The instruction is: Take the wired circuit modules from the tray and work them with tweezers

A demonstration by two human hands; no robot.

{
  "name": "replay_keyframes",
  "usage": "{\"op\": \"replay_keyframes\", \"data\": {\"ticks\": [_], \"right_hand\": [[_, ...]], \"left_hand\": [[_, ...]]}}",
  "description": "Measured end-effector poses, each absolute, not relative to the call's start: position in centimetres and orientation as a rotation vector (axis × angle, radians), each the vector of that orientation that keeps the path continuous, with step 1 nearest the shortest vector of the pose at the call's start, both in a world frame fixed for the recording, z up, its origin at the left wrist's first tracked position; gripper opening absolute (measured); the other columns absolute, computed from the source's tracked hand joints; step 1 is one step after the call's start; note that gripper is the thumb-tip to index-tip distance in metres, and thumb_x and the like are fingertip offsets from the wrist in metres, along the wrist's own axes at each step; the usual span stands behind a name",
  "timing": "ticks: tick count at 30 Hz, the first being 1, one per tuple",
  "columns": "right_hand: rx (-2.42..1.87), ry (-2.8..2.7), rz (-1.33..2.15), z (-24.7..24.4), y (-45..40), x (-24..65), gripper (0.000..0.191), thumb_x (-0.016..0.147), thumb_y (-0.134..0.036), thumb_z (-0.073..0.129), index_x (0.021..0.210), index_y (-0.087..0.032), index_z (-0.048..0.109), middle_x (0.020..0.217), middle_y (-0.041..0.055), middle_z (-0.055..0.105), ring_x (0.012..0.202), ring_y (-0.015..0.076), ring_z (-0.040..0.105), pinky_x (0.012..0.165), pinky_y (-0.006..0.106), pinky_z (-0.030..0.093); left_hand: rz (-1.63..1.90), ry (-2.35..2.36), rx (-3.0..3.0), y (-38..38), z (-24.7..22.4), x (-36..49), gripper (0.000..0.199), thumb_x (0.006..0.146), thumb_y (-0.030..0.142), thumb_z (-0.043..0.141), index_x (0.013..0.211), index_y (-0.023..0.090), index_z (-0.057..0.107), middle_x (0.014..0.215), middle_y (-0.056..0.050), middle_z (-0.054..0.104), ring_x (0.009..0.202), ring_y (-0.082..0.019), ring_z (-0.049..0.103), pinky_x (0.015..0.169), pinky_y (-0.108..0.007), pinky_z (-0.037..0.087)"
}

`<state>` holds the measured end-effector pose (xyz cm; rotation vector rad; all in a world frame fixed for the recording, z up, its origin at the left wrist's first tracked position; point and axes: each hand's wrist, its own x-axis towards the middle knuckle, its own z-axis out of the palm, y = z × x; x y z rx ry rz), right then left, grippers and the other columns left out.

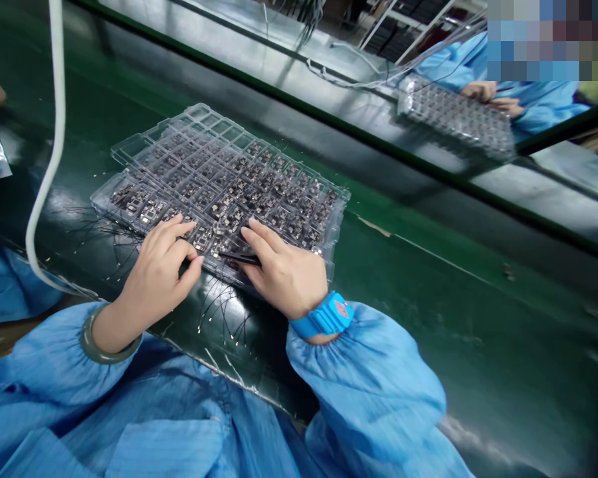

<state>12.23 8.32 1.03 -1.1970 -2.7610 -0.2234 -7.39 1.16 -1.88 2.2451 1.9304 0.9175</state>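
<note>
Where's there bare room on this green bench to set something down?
The widest bare stretch of green bench lies right of the clear trays, past your blue wristband. A smaller patch sits between trays and white cable. Crowded: the trays' near edge, with left hand, right hand and black wires.

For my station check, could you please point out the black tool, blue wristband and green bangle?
Black tool [242, 257]: head view, its shaft.
Blue wristband [323, 318]: head view, its strap.
Green bangle [88, 340]: head view, outer side.
</note>
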Motion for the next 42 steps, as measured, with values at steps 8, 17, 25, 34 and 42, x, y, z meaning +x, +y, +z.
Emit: {"op": "replay_keyframes", "data": {"ticks": [8,17,25,34,42], "right_hand": [[-1.157,-2.774,-0.207,0.5,8.5,11.9,0.034,0.096,-0.03,0.036,0.116,-0.02,0.061,0.124,0.0023,0.064,0.087,0.0185,0.07,0.063,0.03,0.051],[-1.275,-2.67,-0.044,0.8,8.9,11.4,0.023,0.088,-0.03,0.051,0.105,-0.019,0.061,0.127,0.0026,0.062,0.089,0.0182,0.068,0.055,0.029,0.048],[-1.283,-2.531,0.065,2.4,8.9,11.6,0.017,0.084,-0.024,0.056,0.099,-0.019,0.063,0.119,0.004,0.067,0.094,0.0188,0.067,0.062,0.026,0.05],[-1.163,-2.564,0.211,2.2,7.8,11.9,0.019,0.086,-0.022,0.053,0.101,-0.018,0.064,0.123,0.0049,0.064,0.103,0.0225,0.066,0.068,0.03,0.054],[-1.158,-2.11,1.346,3.3,5.1,13.5,0.029,0.088,-0.04,0.052,0.097,-0.017,0.067,0.084,0.0024,0.072,0.078,0.0152,0.066,0.07,0.027,0.052]], "left_hand": [[1.013,1.918,2.181,1.1,-2.0,-7.3,0.005,0.083,0.017,0.054,0.08,0.02,0.052,0.119,-0.012,0.06,0.127,-0.027,0.047,0.107,-0.051,0.036],[1.062,1.93,2.157,1.2,-2.3,-7.2,0.005,0.083,0.017,0.054,0.078,0.019,0.053,0.117,-0.011,0.061,0.125,-0.027,0.049,0.108,-0.051,0.034],[1.251,1.784,1.965,0.0,-0.3,-7.0,0.008,0.081,0.014,0.057,0.077,0.02,0.053,0.118,-0.009,0.061,0.12,-0.025,0.054,0.106,-0.048,0.04],[1.551,1.078,1.223,-2.0,0.3,-7.1,0.012,0.09,0.013,0.05,0.081,0.015,0.058,0.108,-0.008,0.062,0.099,-0.025,0.067,0.088,-0.047,0.058],[1.464,0.7,0.974,-2.3,0.7,-6.6,0.015,0.089,0.015,0.05,0.076,0.016,0.058,0.098,-0.006,0.066,0.088,-0.022,0.07,0.079,-0.04,0.061]]}}
